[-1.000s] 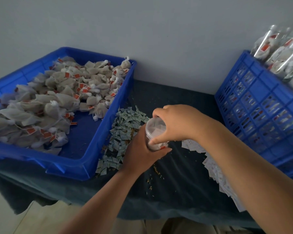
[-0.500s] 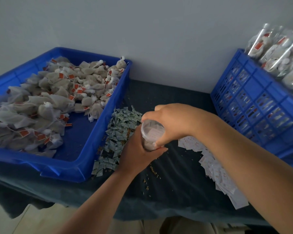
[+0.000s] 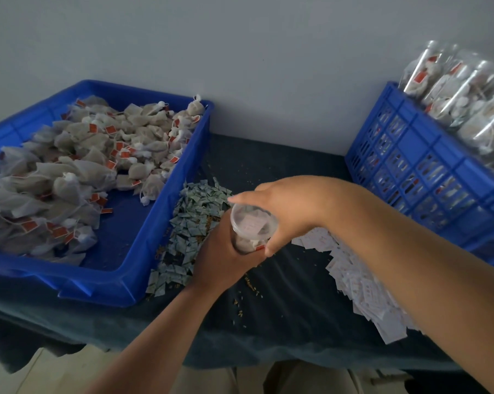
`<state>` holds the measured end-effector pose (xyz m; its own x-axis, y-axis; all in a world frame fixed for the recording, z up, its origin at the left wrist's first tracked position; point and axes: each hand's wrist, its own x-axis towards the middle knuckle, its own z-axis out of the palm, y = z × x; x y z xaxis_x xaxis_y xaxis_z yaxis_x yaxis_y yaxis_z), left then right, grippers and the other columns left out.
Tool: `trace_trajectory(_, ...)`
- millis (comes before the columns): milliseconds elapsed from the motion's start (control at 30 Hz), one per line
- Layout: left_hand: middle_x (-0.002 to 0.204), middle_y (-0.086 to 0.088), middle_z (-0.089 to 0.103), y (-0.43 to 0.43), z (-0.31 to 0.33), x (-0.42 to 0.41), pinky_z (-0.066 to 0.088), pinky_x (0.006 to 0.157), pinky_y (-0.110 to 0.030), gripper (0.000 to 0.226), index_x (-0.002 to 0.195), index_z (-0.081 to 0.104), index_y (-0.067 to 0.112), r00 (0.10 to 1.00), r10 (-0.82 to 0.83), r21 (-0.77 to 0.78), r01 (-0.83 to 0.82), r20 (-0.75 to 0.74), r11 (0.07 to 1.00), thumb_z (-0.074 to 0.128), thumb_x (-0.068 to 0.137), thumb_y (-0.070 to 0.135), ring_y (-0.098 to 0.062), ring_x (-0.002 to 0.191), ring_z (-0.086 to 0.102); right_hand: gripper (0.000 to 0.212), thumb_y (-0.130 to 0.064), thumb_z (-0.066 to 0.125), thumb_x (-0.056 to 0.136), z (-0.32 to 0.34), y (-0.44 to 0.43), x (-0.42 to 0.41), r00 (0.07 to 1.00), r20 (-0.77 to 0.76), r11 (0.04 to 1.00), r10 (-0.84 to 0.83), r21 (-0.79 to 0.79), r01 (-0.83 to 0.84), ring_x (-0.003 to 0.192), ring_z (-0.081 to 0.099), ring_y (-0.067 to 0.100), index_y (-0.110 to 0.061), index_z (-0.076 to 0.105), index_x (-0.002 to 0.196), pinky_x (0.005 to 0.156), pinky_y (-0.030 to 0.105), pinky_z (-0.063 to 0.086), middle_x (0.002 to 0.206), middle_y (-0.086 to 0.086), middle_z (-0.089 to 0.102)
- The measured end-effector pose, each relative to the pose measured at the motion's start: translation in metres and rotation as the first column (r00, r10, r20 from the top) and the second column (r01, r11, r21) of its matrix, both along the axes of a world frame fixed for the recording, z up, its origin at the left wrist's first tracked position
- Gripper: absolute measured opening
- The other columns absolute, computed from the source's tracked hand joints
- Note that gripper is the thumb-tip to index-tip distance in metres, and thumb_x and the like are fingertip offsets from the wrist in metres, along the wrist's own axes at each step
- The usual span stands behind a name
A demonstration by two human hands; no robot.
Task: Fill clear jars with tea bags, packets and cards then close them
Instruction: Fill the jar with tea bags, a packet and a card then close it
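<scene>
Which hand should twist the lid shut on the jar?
Right, most likely. The right hand sits on top of the clear lid, with thumb and fingers round its rim. The left hand grips the jar lower down, so it is better placed to hold it steady.

packing workshop | blue crates (image 3: 103, 290) of tea bags (image 3: 69, 172) (in bulk)

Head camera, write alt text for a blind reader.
The left hand grips a filled clear jar while the right hand grips its top. A blue tray of tea bags sits left, a blue crate of filled jars right.
</scene>
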<state>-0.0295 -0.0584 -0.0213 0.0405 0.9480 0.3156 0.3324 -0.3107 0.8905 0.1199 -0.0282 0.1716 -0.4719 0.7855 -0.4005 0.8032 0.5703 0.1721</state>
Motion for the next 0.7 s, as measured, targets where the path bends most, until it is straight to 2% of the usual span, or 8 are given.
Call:
trace_trajectory(67, 0.125, 0.028, 0.067, 0.000, -0.001, 0.000, 0.061, 0.087, -0.036, 0.088, 0.137, 0.049, 0.054, 1.000, 0.004, -0.010, -0.004, 0.004, 1.000, 0.094, 0.063, 0.067, 0.004, 0.113, 0.067, 0.102, -0.063, 0.084, 0.080, -0.006, -0.001, -0.001, 0.997, -0.020, 0.996, 0.073, 0.051, -0.072, 0.100, 0.060, 0.018, -0.052, 0.025, 0.162, 0.083, 0.042, 0.059, 0.124, -0.008, 0.056)
trace_trajectory(167, 0.127, 0.031, 0.065, 0.000, -0.001, 0.000, 0.056, 0.084, -0.026, 0.088, 0.138, 0.046, 0.059, 1.000, -0.008, 0.013, 0.008, 0.018, 1.000, 0.093, 0.064, 0.067, 0.007, 0.114, 0.065, 0.088, -0.084, 0.073, 0.073, -0.014, 0.001, -0.003, 0.997, -0.038, 0.980, 0.067, 0.188, -0.058, 0.083, 0.059, 0.017, -0.038, 0.045, 0.143, 0.065, 0.036, 0.053, 0.098, -0.009, 0.057)
trace_trajectory(267, 0.130, 0.031, 0.065, 0.000, 0.000, 0.000, 0.055, 0.086, -0.025, 0.089, 0.141, 0.046, 0.058, 0.999, -0.025, 0.001, 0.025, 0.025, 1.000, 0.094, 0.067, 0.062, 0.008, 0.117, 0.064, 0.104, -0.104, 0.057, 0.064, -0.018, 0.003, -0.007, 0.999, 0.054, 0.969, 0.008, 0.246, -0.021, 0.071, 0.059, 0.017, -0.025, 0.044, 0.130, 0.055, 0.034, 0.045, 0.085, -0.006, 0.058)
trace_trajectory(367, 0.130, 0.030, 0.066, 0.000, 0.000, -0.001, 0.056, 0.087, -0.027, 0.089, 0.142, 0.047, 0.058, 0.999, -0.036, -0.007, 0.037, 0.021, 0.999, 0.094, 0.066, 0.064, 0.008, 0.117, 0.065, 0.111, -0.104, 0.057, 0.063, -0.018, 0.007, -0.004, 0.999, 0.051, 0.978, -0.004, 0.209, -0.007, 0.079, 0.062, 0.017, -0.028, 0.044, 0.143, 0.059, 0.034, 0.048, 0.097, -0.007, 0.062)
trace_trajectory(433, 0.128, 0.028, 0.067, 0.000, -0.001, -0.001, 0.057, 0.085, -0.030, 0.088, 0.140, 0.048, 0.056, 0.999, -0.043, -0.012, 0.044, 0.018, 0.999, 0.093, 0.065, 0.067, 0.006, 0.115, 0.066, 0.109, -0.094, 0.067, 0.070, -0.014, 0.010, 0.000, 0.999, -0.018, 0.995, 0.046, 0.084, -0.045, 0.099, 0.062, 0.018, -0.045, 0.030, 0.160, 0.075, 0.039, 0.056, 0.120, -0.009, 0.057)
trace_trajectory(500, 0.124, 0.026, 0.068, 0.000, -0.002, -0.001, 0.060, 0.085, -0.035, 0.086, 0.137, 0.049, 0.053, 0.999, -0.039, -0.027, 0.040, 0.012, 0.999, 0.093, 0.064, 0.067, 0.003, 0.111, 0.068, 0.098, -0.085, 0.070, 0.078, -0.013, 0.013, 0.003, 0.988, -0.094, 0.993, 0.120, 0.019, -0.118, 0.108, 0.059, 0.016, -0.056, 0.026, 0.161, 0.084, 0.040, 0.057, 0.129, -0.011, 0.054)
trace_trajectory(600, 0.121, 0.024, 0.069, 0.001, -0.002, 0.000, 0.062, 0.085, -0.038, 0.083, 0.134, 0.051, 0.051, 0.999, -0.034, -0.029, 0.034, 0.006, 0.999, 0.094, 0.065, 0.065, 0.001, 0.108, 0.069, 0.083, -0.089, 0.058, 0.084, -0.022, 0.015, 0.011, 0.966, -0.150, 0.976, 0.209, 0.096, -0.196, 0.099, 0.059, 0.015, -0.055, 0.033, 0.155, 0.077, 0.037, 0.055, 0.119, -0.010, 0.056)
trace_trajectory(700, 0.120, 0.028, 0.069, 0.001, -0.001, 0.000, 0.060, 0.079, -0.035, 0.080, 0.135, 0.051, 0.051, 1.000, -0.023, -0.006, 0.023, -0.021, 1.000, 0.092, 0.067, 0.063, 0.006, 0.106, 0.068, 0.082, -0.089, 0.034, 0.089, -0.039, 0.008, 0.014, 0.957, -0.147, 0.947, 0.250, 0.245, -0.210, 0.087, 0.057, 0.020, -0.042, 0.034, 0.156, 0.062, 0.035, 0.045, 0.110, -0.002, 0.057)
